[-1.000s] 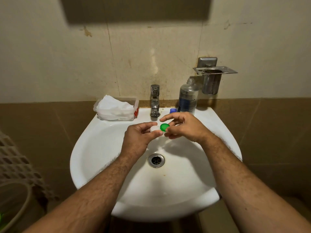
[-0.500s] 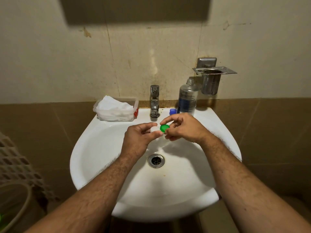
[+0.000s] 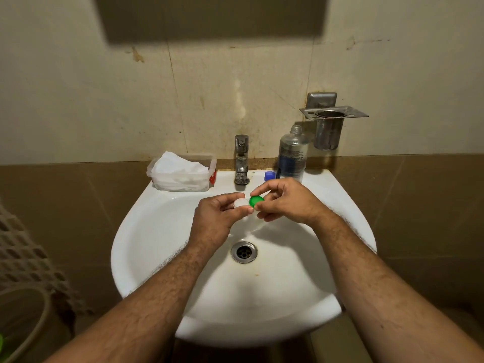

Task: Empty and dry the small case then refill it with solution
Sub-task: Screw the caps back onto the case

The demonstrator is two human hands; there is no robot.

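Note:
Over the white sink I hold a small case with a white cap on its left side and a green cap on its right. My left hand pinches the white end between thumb and fingers. My right hand pinches the green cap with thumb and forefinger. A clear solution bottle with a blue label stands uncapped on the rim behind my right hand, its blue cap beside it.
A tap stands at the back centre. A clear box of white tissues sits on the rim at back left. A steel cup holder hangs on the wall at right. The drain lies below my hands.
Both hands with the case have stayed nearly in place; my right fingers have shifted slightly on the green cap.

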